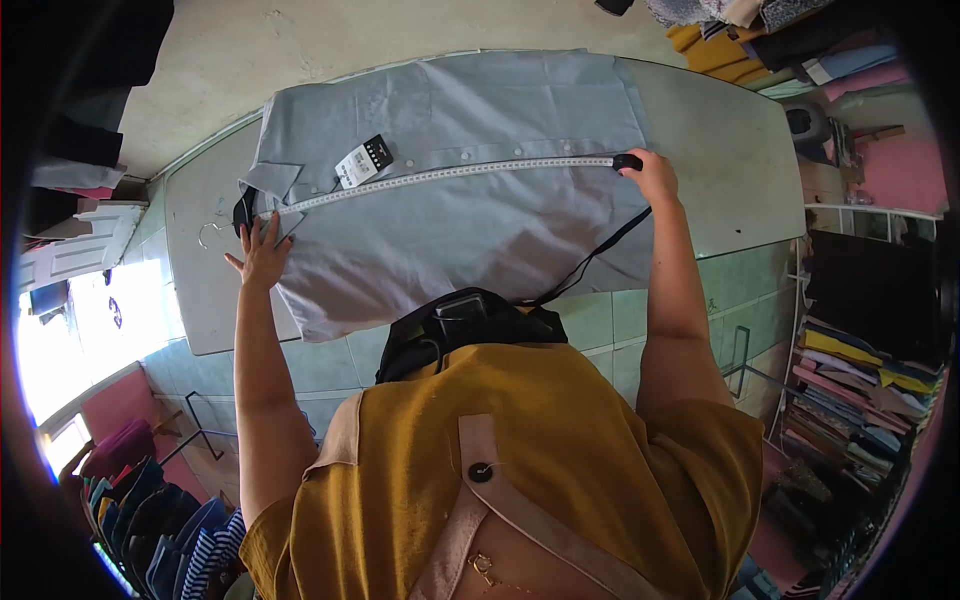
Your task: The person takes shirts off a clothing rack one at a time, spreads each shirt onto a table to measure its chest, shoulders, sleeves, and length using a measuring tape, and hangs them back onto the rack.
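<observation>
A light grey button-up shirt (440,220) lies flat on the pale table, its collar to the left. Across it, along the button line, runs a white tape measure (450,173). My left hand (262,256) rests with fingers spread on the tape's end at the collar. At the shirt's hem, my right hand (652,177) is closed round the black tape case (627,162). A white and black tag (363,162) lies on the shirt above the tape. The hook of a hanger (213,235) sticks out past the collar.
The pale table (730,170) extends right of the shirt. A black bag (470,318) sits at my waist, its strap (590,262) reaching over the shirt. Folded clothes (860,380) fill a rack at the right. More clothes (170,530) hang at the lower left.
</observation>
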### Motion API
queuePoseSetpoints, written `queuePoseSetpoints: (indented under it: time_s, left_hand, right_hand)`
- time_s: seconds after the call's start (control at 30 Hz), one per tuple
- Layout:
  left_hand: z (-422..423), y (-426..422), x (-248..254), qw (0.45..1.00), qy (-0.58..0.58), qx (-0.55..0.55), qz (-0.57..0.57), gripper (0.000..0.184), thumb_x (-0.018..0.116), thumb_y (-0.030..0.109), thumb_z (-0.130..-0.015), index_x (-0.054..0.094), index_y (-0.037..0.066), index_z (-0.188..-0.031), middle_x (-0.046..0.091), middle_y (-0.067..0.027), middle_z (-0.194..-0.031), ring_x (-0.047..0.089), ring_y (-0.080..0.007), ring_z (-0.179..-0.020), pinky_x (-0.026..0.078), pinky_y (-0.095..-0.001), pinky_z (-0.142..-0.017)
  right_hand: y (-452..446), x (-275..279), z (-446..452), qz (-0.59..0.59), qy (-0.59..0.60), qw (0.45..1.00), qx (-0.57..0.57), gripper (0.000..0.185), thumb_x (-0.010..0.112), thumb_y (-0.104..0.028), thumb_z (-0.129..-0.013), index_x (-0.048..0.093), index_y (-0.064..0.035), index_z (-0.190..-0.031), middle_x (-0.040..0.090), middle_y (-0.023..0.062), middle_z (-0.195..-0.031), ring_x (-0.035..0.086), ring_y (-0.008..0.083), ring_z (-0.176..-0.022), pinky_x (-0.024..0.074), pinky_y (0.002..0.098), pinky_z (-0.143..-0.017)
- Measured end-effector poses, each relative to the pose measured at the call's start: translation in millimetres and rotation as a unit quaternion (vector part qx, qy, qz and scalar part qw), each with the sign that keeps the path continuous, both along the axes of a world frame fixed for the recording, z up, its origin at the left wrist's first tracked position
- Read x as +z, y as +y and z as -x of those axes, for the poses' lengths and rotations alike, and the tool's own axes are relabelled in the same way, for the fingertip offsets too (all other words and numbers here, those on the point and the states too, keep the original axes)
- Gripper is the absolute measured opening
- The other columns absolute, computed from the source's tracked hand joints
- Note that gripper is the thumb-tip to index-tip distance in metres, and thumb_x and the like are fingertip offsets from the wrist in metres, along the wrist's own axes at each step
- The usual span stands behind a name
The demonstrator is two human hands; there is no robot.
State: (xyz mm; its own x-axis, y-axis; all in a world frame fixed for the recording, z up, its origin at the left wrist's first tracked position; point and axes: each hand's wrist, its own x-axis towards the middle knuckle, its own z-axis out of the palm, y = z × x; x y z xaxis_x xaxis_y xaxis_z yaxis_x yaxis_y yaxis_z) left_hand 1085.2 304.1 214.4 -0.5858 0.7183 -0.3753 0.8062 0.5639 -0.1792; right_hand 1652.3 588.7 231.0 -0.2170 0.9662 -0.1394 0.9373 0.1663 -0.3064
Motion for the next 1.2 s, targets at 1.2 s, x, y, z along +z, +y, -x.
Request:
queuePoseSetpoints:
  time_s: [1.2]
  left_hand:
    - [1.4,9.3,4.3,0.996,-0.016,0.022,0.081,0.063,0.042,0.053,-0.088,0.01,0.043,-0.141,0.007,-0.0031,-0.152,0.0,-0.0328,-0.139,0.004,-0.0723,-0.097]
  right_hand:
    - [66.2,-18.6,-107.8,0.065,0.064,0.996,0.003,0.027,0.07,-0.005,-0.068,0.066,-0.0107,-0.094,0.067,0.0059,-0.084,0.063,0.0209,-0.082,0.0473,0.0317,-0.075]
